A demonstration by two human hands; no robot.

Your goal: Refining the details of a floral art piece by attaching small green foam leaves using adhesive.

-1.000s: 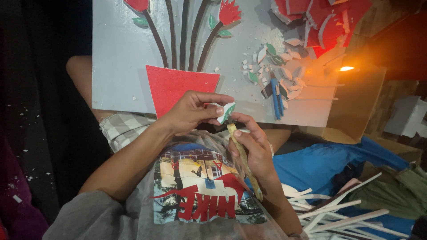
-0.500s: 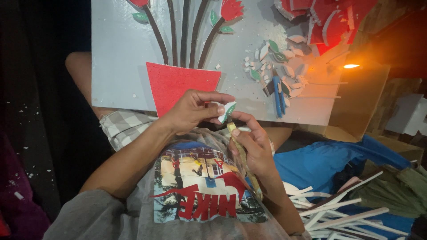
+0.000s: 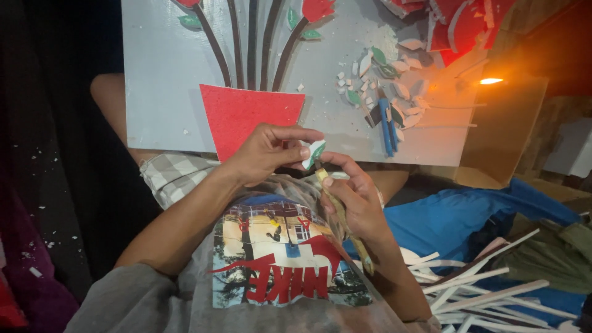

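My left hand (image 3: 268,151) pinches a small green and white foam leaf piece (image 3: 315,152) between thumb and fingertips. My right hand (image 3: 354,197) grips a slim yellowish knife (image 3: 342,216), its tip touching the leaf piece just below my left fingers. Both hands work over my lap, in front of a grey board (image 3: 166,92) that leans on my knees. The board carries a red foam pot (image 3: 246,114), dark stems and red flowers.
Loose white and green foam bits and a blue cutter (image 3: 385,126) lie on the board's right part. White foam strips (image 3: 475,287) are piled at the lower right on blue cloth (image 3: 468,216). A small orange lamp (image 3: 490,81) glows at the right, above a cardboard box (image 3: 505,135).
The view has shifted slightly and the board sits a little lower in frame. Both hands stay together on the leaf piece, with only small movements of the knife.
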